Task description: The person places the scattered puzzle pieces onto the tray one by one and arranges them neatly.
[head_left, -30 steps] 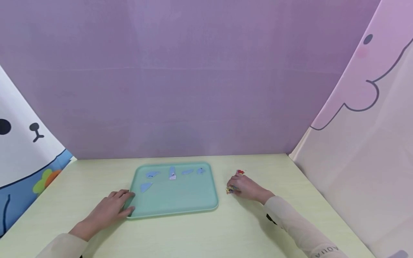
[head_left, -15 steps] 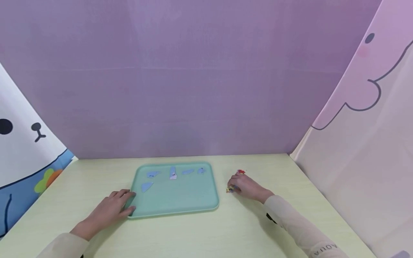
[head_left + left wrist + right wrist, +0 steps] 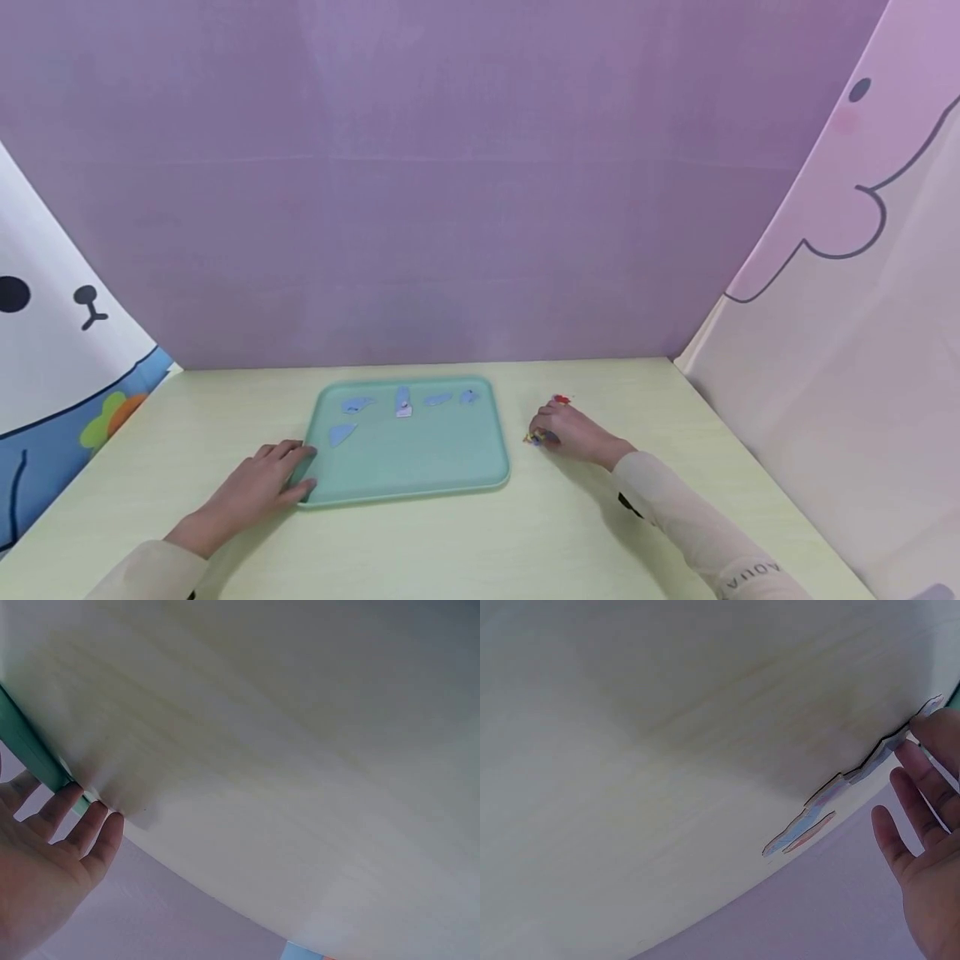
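A teal tray [image 3: 420,458] lies on the pale table, with several blue flat pieces [image 3: 341,433] along its far side. My left hand [image 3: 281,471] rests with straight fingers against the tray's front left corner. The left wrist view shows those fingertips [image 3: 97,825] touching the teal tray rim [image 3: 30,750]. To the right of the tray my right hand [image 3: 555,427] lies over a small pile of coloured flat pieces [image 3: 560,401]. In the right wrist view its fingers [image 3: 922,772] are straight, and one tip touches the coloured pieces [image 3: 832,799] lying flat on the table.
A purple backdrop [image 3: 450,208] closes the far edge of the table. Cartoon-printed cloth panels stand at the left [image 3: 52,358] and right [image 3: 847,292]. Bare table [image 3: 465,550] stretches in front of the tray.
Hardly anything. The right hand shifts very slightly on the coloured pieces, and the left hand stays at the tray's corner.
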### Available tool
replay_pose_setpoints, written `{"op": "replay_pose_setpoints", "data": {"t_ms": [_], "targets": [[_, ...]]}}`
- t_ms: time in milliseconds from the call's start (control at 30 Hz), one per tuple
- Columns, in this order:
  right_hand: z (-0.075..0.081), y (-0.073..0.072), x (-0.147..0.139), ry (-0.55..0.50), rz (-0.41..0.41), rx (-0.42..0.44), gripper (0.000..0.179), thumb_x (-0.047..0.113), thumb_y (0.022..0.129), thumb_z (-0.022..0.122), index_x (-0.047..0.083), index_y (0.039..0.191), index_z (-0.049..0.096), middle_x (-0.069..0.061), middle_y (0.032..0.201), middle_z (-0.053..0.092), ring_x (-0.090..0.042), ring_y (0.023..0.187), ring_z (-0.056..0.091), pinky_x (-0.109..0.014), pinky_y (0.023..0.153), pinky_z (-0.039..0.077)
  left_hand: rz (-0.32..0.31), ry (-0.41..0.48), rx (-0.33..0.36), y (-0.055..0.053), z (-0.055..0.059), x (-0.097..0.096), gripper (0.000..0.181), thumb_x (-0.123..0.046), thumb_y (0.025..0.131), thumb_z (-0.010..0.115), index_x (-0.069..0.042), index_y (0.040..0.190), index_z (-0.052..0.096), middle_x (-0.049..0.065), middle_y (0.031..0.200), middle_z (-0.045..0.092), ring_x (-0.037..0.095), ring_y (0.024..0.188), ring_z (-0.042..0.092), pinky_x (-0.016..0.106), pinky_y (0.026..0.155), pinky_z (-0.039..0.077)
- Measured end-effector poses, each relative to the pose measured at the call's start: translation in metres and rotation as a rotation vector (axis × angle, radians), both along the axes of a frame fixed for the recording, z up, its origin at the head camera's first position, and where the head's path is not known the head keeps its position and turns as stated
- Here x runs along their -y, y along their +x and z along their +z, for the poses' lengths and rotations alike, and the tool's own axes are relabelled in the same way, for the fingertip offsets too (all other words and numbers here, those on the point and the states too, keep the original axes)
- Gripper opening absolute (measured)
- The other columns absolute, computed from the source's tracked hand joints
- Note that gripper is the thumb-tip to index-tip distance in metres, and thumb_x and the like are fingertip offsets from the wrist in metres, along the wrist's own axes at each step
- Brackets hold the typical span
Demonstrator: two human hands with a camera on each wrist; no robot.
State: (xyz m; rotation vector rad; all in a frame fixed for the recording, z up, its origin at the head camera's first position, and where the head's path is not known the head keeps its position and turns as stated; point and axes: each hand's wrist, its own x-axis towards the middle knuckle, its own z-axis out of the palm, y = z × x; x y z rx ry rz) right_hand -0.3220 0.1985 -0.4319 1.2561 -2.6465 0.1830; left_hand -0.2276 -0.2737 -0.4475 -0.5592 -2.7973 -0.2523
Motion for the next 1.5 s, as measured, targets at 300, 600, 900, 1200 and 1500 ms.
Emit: {"op": "replay_pose_setpoints", "data": {"t_ms": [300,600,900,1200,1500], "targets": [[0.000,-0.001,0.001,-0.015,0.015,-0.010,0.022,0.003,0.071,0.073,0.009,0.091,0.067,0.000,0.086,0.063,-0.012,0.081,0.051,-0.025,0.074,0.047,-0.001,0.002,-0.009,0.000,-0.001,0.000,0.042,-0.034,0.081,0.066,-0.007,0.113,0.060,0.015,0.115,0.058,0.038,0.099,0.056,0.052,0.072,0.047],[0.005,-0.004,0.006,-0.018,0.003,0.008,0.021,0.004,0.073,0.072,0.010,0.092,0.067,0.001,0.089,0.064,-0.011,0.082,0.052,-0.026,0.075,0.047,-0.002,0.003,-0.010,-0.001,-0.001,0.000,0.042,-0.033,0.081,0.066,-0.007,0.113,0.060,0.016,0.114,0.058,0.038,0.099,0.056,0.052,0.071,0.047],[0.018,-0.002,0.022,-0.036,0.029,0.027,0.019,0.005,0.077,0.069,0.011,0.095,0.067,0.001,0.089,0.064,-0.010,0.080,0.049,-0.022,0.069,0.042,0.002,-0.001,-0.018,-0.002,-0.005,0.001,0.042,-0.033,0.080,0.067,-0.006,0.112,0.060,0.016,0.114,0.058,0.038,0.098,0.056,0.052,0.071,0.047],[0.023,0.000,0.047,-0.007,0.051,0.059,0.020,0.008,0.078,0.069,0.012,0.098,0.068,0.002,0.090,0.064,-0.009,0.082,0.049,-0.025,0.071,0.042,0.009,0.004,-0.001,-0.001,-0.003,0.000,0.043,-0.034,0.081,0.066,-0.006,0.113,0.060,0.017,0.115,0.058,0.038,0.100,0.055,0.052,0.072,0.047],[0.021,0.000,0.077,0.043,0.076,0.053,0.018,0.014,0.081,0.067,0.016,0.098,0.068,0.005,0.093,0.064,-0.007,0.085,0.051,-0.025,0.076,0.042,-0.003,0.009,-0.007,-0.002,-0.003,0.000,0.043,-0.034,0.081,0.066,-0.006,0.113,0.060,0.016,0.115,0.058,0.038,0.099,0.056,0.052,0.072,0.047]]}}
